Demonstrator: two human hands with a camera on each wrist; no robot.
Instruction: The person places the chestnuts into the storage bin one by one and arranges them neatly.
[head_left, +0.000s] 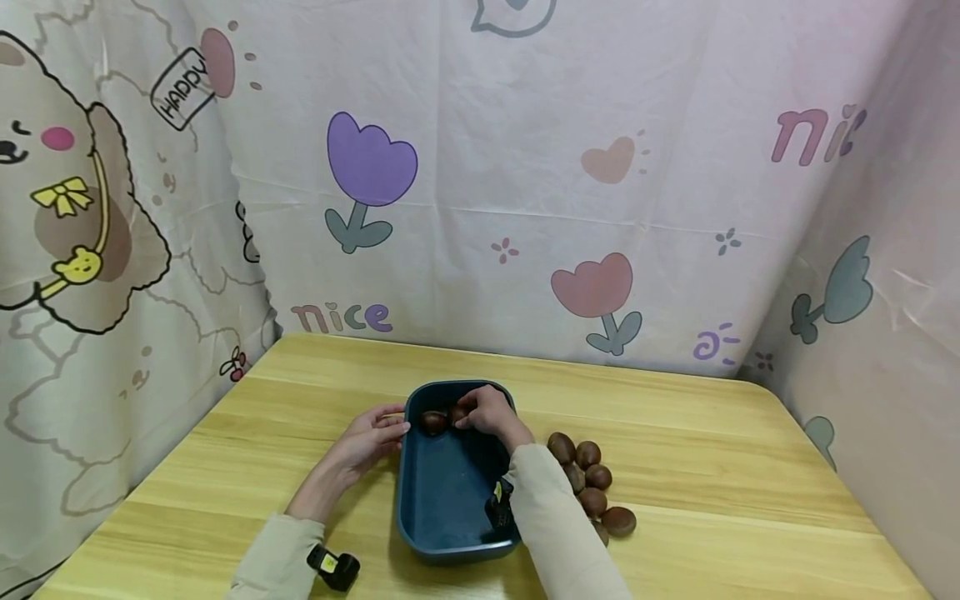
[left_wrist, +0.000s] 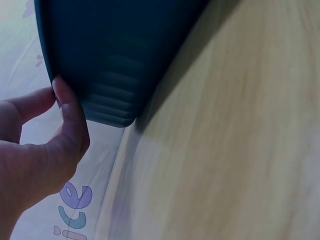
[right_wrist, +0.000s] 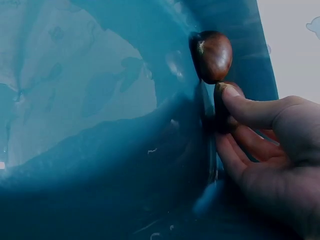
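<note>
A dark blue plastic tray point(head_left: 450, 492) with rounded corners lies lengthwise before me. My left hand point(head_left: 367, 442) pinches its left rim near the far end; in the left wrist view thumb and finger meet over the edge of the tray point(left_wrist: 115, 60). Inside the far end, my right hand point(head_left: 487, 412) holds a brown chestnut point(right_wrist: 221, 107) between thumb and fingers, down by the tray's end wall. Another glossy chestnut point(right_wrist: 215, 56) lies right beside it, also visible as the left chestnut point(head_left: 432, 422) in the head view.
Several loose chestnuts point(head_left: 598, 477) lie in a cluster on the wooden table point(head_left: 720, 467), right of the tray and partly behind my right sleeve point(head_left: 566, 517). A patterned cloth point(head_left: 480, 167) hangs behind the table's far edge and along both sides.
</note>
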